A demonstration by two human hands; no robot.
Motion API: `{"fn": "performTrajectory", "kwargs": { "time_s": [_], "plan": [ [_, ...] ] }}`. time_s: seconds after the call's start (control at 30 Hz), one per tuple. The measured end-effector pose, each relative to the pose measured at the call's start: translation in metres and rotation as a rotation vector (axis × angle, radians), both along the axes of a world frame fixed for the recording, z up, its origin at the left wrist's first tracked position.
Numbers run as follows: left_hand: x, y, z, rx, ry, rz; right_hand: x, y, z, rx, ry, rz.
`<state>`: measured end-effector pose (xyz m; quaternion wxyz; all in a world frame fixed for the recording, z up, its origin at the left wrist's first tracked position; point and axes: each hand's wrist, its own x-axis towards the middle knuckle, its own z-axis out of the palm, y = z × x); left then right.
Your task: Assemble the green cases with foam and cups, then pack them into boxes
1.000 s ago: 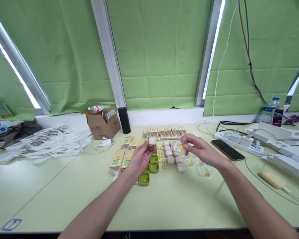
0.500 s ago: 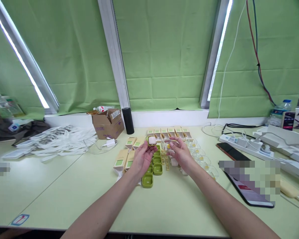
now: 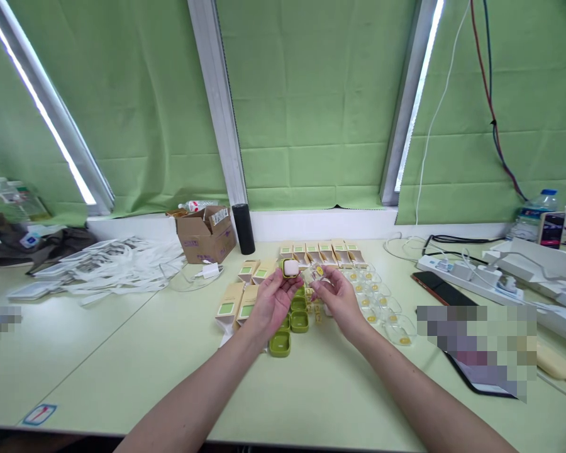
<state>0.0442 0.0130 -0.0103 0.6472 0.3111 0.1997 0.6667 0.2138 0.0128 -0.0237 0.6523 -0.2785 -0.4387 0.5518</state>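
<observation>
My left hand (image 3: 274,299) is closed on a small green case (image 3: 283,270) with a pale pinkish-white rounded block (image 3: 291,268) seated in it. Beside it, my right hand (image 3: 338,297) pinches a clear plastic cover (image 3: 317,272) with a yellow mark, apart from the case by a small gap. Several square green cases (image 3: 280,344) stand below the hands. To the right lie rows of clear covers (image 3: 400,329) with yellow marks. Small yellow frame-like pieces (image 3: 317,313) lie between, partly hidden by my right hand.
Kraft boxes with green windows stand at the left (image 3: 229,303) and in a back row (image 3: 327,253). Behind are a cardboard box (image 3: 207,236) and a black cylinder (image 3: 244,229). White straps (image 3: 122,270) pile up far left; a power strip (image 3: 466,277) and phone (image 3: 441,288) lie right.
My right hand has moved slightly down and closed its fingers on the clear cover, whose yellow mark now shows. My left hand still holds the case at nearly the same place.
</observation>
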Motion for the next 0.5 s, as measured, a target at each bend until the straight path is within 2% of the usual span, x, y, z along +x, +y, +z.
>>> {"fn": "performTrajectory", "kwargs": {
  "time_s": [0.2, 0.4, 0.5],
  "plan": [
    [-0.002, 0.001, 0.002, 0.002, -0.019, 0.036, 0.017, 0.008, 0.0, -0.214, 0.319, 0.275],
    [-0.004, 0.004, -0.001, -0.036, 0.015, 0.071, 0.026, 0.012, -0.002, -0.293, 0.412, 0.337],
    [-0.004, 0.004, -0.002, -0.031, 0.031, 0.081, 0.024, 0.011, -0.003, -0.219, 0.407, 0.349]
  ]
}}
